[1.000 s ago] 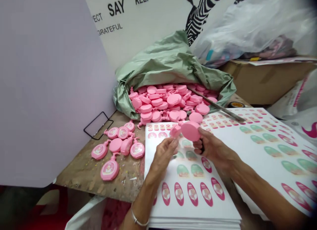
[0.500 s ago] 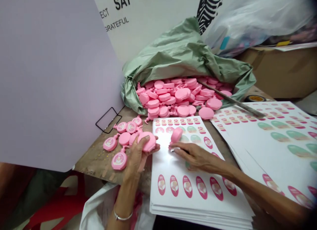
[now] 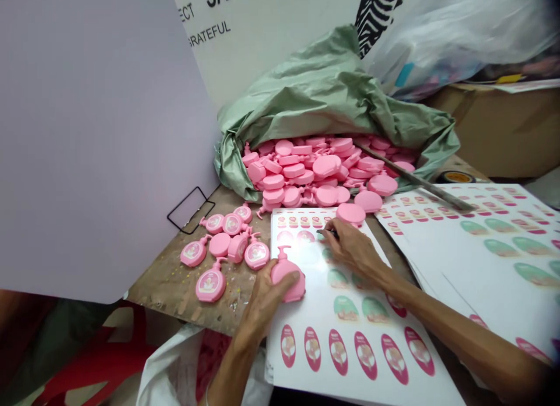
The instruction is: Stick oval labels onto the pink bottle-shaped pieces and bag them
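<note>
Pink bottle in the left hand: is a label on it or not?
The pink bottle shows no label on its visible face; its underside is hidden, so I cannot tell there.

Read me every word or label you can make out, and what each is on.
"SAY" in black capitals on the white lettered wall board.
"GRATEFUL" below it, same board.
"ECT", a cut-off word, same board.
Pink oval labels on white sheets and round labels on pink bottles: print too small to read.
</note>
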`<state>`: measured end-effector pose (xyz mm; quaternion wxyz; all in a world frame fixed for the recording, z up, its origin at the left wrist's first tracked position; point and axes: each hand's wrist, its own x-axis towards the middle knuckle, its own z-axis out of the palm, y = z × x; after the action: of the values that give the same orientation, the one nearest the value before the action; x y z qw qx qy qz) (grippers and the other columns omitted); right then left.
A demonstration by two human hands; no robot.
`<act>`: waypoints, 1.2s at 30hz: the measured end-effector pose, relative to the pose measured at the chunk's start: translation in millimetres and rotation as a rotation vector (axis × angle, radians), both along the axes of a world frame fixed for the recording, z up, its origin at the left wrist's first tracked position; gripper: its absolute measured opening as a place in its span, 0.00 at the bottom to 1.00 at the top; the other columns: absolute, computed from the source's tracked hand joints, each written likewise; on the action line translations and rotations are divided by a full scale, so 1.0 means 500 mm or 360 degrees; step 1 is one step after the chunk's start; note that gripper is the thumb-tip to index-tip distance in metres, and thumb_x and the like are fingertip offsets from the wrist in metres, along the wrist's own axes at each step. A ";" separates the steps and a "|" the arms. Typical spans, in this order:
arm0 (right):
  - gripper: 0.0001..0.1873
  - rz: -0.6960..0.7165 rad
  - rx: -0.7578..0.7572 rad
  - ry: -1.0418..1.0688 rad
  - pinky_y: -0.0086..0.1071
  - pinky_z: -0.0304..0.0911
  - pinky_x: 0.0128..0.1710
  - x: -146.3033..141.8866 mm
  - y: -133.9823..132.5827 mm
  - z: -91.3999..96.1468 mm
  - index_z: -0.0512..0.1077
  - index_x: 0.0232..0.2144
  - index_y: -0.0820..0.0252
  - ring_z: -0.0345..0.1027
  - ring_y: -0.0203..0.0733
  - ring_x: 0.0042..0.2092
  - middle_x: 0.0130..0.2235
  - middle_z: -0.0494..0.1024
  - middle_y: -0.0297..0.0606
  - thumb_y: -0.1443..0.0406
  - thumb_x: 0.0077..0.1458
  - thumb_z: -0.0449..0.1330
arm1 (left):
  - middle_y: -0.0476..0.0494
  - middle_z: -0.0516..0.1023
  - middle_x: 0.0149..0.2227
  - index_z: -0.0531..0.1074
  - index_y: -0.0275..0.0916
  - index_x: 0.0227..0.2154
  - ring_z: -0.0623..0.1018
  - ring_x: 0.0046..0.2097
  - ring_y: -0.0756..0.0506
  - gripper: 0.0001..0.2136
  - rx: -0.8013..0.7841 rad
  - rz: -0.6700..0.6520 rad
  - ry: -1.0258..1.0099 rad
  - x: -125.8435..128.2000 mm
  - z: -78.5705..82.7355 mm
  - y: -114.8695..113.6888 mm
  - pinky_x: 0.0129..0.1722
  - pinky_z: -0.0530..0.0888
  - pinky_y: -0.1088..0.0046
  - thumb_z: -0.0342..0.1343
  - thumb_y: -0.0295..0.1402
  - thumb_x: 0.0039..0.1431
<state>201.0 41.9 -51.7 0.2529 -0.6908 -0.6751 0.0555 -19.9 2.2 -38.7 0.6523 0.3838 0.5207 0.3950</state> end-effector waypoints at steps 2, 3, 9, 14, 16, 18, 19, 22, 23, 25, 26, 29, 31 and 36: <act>0.07 -0.0003 0.0083 -0.0056 0.32 0.52 0.29 -0.011 0.014 -0.016 0.67 0.32 0.57 0.68 0.41 0.32 0.31 0.77 0.37 0.62 0.59 0.52 | 0.39 0.78 0.38 0.71 0.35 0.41 0.79 0.36 0.43 0.21 0.0054 -0.0044 -0.0060 0.014 0.012 0.023 0.33 0.78 0.68 0.66 0.41 0.46; 0.07 -0.0005 0.0124 -0.0093 0.33 0.52 0.30 -0.014 0.021 -0.023 0.67 0.32 0.58 0.68 0.42 0.32 0.32 0.78 0.38 0.62 0.59 0.52 | 0.39 0.77 0.39 0.70 0.35 0.41 0.79 0.34 0.44 0.22 0.0078 -0.0063 -0.0107 0.024 0.016 0.040 0.32 0.79 0.68 0.65 0.42 0.47; 0.08 0.0094 0.0211 -0.0181 0.35 0.52 0.36 -0.008 0.033 -0.043 0.69 0.31 0.59 0.67 0.45 0.35 0.32 0.77 0.42 0.64 0.59 0.52 | 0.42 0.75 0.36 0.72 0.35 0.38 0.78 0.31 0.46 0.20 0.0214 -0.0040 -0.0216 0.083 -0.006 0.141 0.26 0.79 0.70 0.67 0.41 0.44; 0.09 0.0164 0.0220 -0.0118 0.35 0.54 0.38 -0.005 0.031 -0.050 0.69 0.30 0.59 0.66 0.44 0.35 0.31 0.76 0.41 0.64 0.59 0.51 | 0.43 0.74 0.34 0.73 0.34 0.37 0.77 0.30 0.48 0.20 0.0208 -0.0014 -0.0191 0.090 -0.029 0.153 0.29 0.80 0.70 0.65 0.43 0.47; 0.08 0.0180 0.0207 -0.0086 0.35 0.54 0.37 -0.004 0.032 -0.050 0.68 0.29 0.58 0.66 0.43 0.34 0.30 0.75 0.40 0.65 0.58 0.52 | 0.43 0.75 0.33 0.73 0.34 0.38 0.78 0.30 0.48 0.20 0.0205 -0.0016 -0.0181 0.089 -0.031 0.151 0.29 0.80 0.70 0.65 0.44 0.47; 0.08 0.0181 0.0193 -0.0061 0.34 0.54 0.36 -0.004 0.034 -0.049 0.68 0.28 0.58 0.65 0.43 0.33 0.29 0.75 0.39 0.64 0.58 0.52 | 0.43 0.75 0.33 0.73 0.34 0.39 0.78 0.29 0.48 0.21 0.0190 -0.0021 -0.0180 0.088 -0.032 0.151 0.29 0.80 0.70 0.65 0.44 0.47; 0.08 0.0174 0.0184 -0.0053 0.34 0.54 0.36 -0.004 0.035 -0.048 0.68 0.28 0.58 0.65 0.43 0.33 0.29 0.75 0.39 0.64 0.58 0.52 | 0.43 0.75 0.33 0.73 0.34 0.39 0.78 0.29 0.48 0.21 0.0185 -0.0024 -0.0180 0.088 -0.031 0.152 0.29 0.80 0.70 0.65 0.44 0.48; 0.08 0.0130 0.0125 -0.0057 0.35 0.54 0.34 -0.007 0.037 -0.043 0.68 0.29 0.58 0.66 0.44 0.33 0.29 0.76 0.40 0.61 0.57 0.54 | 0.41 0.76 0.36 0.73 0.34 0.40 0.78 0.32 0.47 0.20 0.0201 -0.0037 -0.0185 0.089 -0.031 0.151 0.30 0.80 0.69 0.64 0.44 0.49; 0.08 0.0110 0.0103 -0.0055 0.35 0.55 0.34 -0.010 0.038 -0.041 0.68 0.30 0.59 0.66 0.45 0.33 0.30 0.76 0.41 0.60 0.56 0.55 | 0.40 0.76 0.38 0.73 0.34 0.40 0.78 0.33 0.46 0.20 0.0204 -0.0042 -0.0191 0.089 -0.030 0.150 0.30 0.80 0.68 0.64 0.44 0.49; 0.10 0.0072 0.0091 -0.0025 0.35 0.55 0.35 -0.015 0.038 -0.038 0.68 0.29 0.59 0.66 0.45 0.33 0.30 0.76 0.41 0.58 0.55 0.57 | 0.39 0.76 0.39 0.72 0.34 0.41 0.78 0.34 0.46 0.20 0.0196 -0.0047 -0.0211 0.088 -0.030 0.147 0.32 0.81 0.67 0.64 0.44 0.50; 0.11 0.0061 0.0115 0.0005 0.35 0.56 0.35 -0.018 0.037 -0.037 0.68 0.28 0.59 0.66 0.44 0.33 0.29 0.75 0.41 0.58 0.55 0.57 | 0.40 0.76 0.39 0.72 0.34 0.42 0.78 0.34 0.46 0.20 0.0187 -0.0038 -0.0222 0.088 -0.030 0.146 0.32 0.81 0.67 0.63 0.44 0.51; 0.12 0.0064 0.0250 0.0142 0.36 0.57 0.35 -0.022 0.034 -0.029 0.66 0.26 0.58 0.65 0.43 0.31 0.27 0.74 0.40 0.56 0.53 0.58 | 0.42 0.75 0.35 0.70 0.35 0.42 0.78 0.32 0.47 0.21 0.0178 0.0031 -0.0267 0.085 -0.030 0.144 0.30 0.80 0.69 0.64 0.44 0.50; 0.12 0.0050 0.0316 0.0345 0.35 0.59 0.35 -0.020 0.030 -0.012 0.66 0.26 0.58 0.65 0.41 0.30 0.27 0.74 0.38 0.56 0.52 0.59 | 0.43 0.75 0.35 0.70 0.36 0.43 0.77 0.31 0.48 0.22 0.0184 0.0091 -0.0291 0.083 -0.027 0.144 0.29 0.79 0.71 0.64 0.45 0.50; 0.17 -0.0010 0.0081 0.0983 0.30 0.60 0.25 -0.006 0.008 0.074 0.74 0.34 0.59 0.64 0.36 0.26 0.25 0.73 0.33 0.51 0.54 0.58 | 0.41 0.77 0.33 0.71 0.36 0.43 0.80 0.33 0.44 0.25 0.0096 0.0170 -0.0347 0.083 -0.002 0.137 0.27 0.79 0.72 0.55 0.54 0.55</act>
<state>197.8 46.1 -14.5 0.4635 -0.6367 -0.5655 0.2449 21.7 70.8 -39.7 0.6713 0.3296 0.4543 0.4841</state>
